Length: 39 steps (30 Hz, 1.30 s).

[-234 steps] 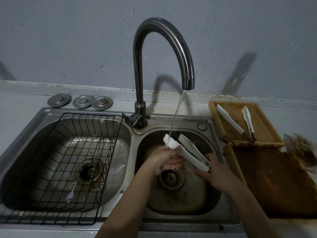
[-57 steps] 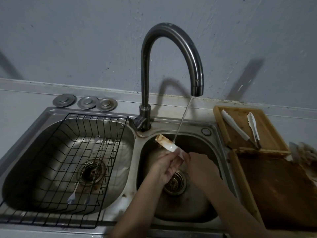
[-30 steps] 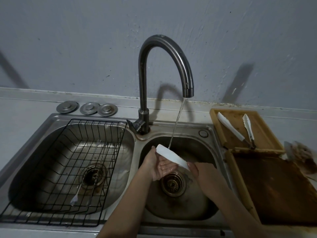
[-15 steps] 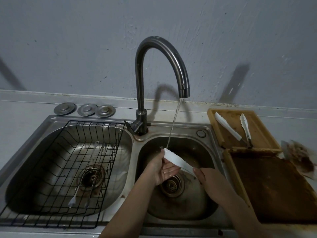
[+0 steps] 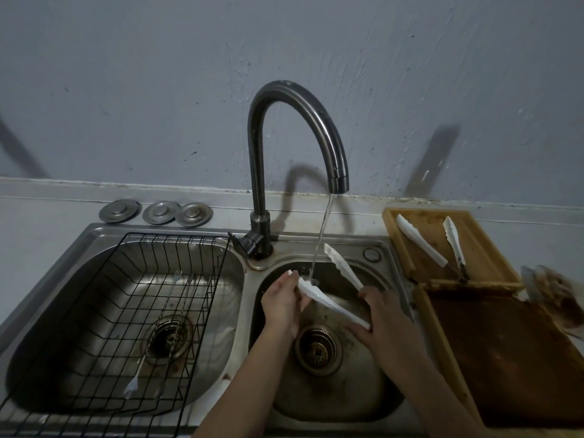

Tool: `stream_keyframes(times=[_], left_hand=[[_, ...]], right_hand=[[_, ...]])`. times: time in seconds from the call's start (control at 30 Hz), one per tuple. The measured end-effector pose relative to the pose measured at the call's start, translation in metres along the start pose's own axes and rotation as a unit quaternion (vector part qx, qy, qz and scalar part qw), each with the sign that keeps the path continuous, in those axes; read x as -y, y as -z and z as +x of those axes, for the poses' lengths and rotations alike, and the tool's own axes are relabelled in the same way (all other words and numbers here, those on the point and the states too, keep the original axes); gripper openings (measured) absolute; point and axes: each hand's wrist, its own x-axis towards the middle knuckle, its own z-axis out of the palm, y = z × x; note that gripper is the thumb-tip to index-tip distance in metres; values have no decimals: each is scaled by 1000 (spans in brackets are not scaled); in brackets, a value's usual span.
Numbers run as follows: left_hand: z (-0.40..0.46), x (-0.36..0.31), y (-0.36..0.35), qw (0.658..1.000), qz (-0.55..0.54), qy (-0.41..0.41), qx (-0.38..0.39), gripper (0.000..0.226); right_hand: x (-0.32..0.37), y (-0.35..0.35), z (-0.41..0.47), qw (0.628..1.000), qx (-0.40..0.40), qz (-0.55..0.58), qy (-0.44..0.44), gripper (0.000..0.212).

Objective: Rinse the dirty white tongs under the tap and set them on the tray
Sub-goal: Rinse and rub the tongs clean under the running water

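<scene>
1. I see the R hand [image 5: 384, 320] wrapped round the hinge end of the white tongs [image 5: 331, 303], fingers curled tight on it, over the R basin of the sink [image 5: 384, 245].
2. Tongs are sprung apart in a V: lower arm runs up-left from the R hand to the L hand [image 5: 281, 300]; upper arm angles up toward the tap [image 5: 297, 147], free of both hands.
3. L hand pinches the lower arm's tip, thumb on top, fingers under.
4. Water stream [image 5: 320, 238] lands on that lower arm just R of the L thumb.
5. Drain [image 5: 317, 347] sits below, between both wrists.
6. Wooden tray [image 5: 480, 248] lies up-right of the R hand w/ another pair of tongs [image 5: 437, 245] on it; held tongs are well apart from it.
</scene>
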Motion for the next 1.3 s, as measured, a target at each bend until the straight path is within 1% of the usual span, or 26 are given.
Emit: stream_keyframes(times=[0.07,0.1,0.17,0.27,0.37,0.5,0.57,0.63,0.7,0.77,0.83,0.9,0.97,1.07,1.2,1.27,1.3], left_hand=[[1,-3,-4,1000,-5,-18,13,25],[2,-5,-5,999,0,-25,28,19],[1,-8,-7,997,13,-42,57,8],[-1,-4,-12,995,37,-50,81,8],[2,3,-17,991,90,-62,75,14],[7,9,-17,976,176,-126,35,22],[9,9,-18,975,173,-140,10,23],[9,6,-23,980,143,-139,2,26],[6,1,-27,986,111,-127,8,33],[2,-2,-28,989,93,-113,16,40],[-1,0,-24,989,104,-101,23,51],[-2,5,-19,986,134,-99,30,63],[-4,7,-18,984,148,-96,32,66],[-4,-2,-17,982,155,-94,54,62],[-6,-19,-18,986,93,-71,120,36],[-12,-22,-21,979,115,-101,134,29],[-15,-22,-22,974,138,-124,132,32]], right_hand=[[-1,-1,3,997,-22,57,-35,82],[-3,0,5,996,-16,70,-52,87],[-7,1,6,996,10,65,-68,80],[-9,4,5,995,8,23,-94,68],[-6,7,5,993,-26,-37,-111,60],[-1,8,7,992,-53,-33,-108,44],[2,6,7,993,-60,-8,-104,43],[4,3,6,991,-55,43,-111,44],[5,2,6,988,-44,86,-119,49],[4,1,8,987,-48,90,-127,53],[3,2,9,987,-52,84,-128,56],[5,2,8,988,-42,84,-121,52],[6,0,5,989,-34,86,-114,49],[5,-5,5,990,-35,87,-102,44],[1,-7,9,993,-7,92,-80,36],[0,-8,8,993,-5,95,-67,31],[1,-9,8,994,-7,95,-59,29]])
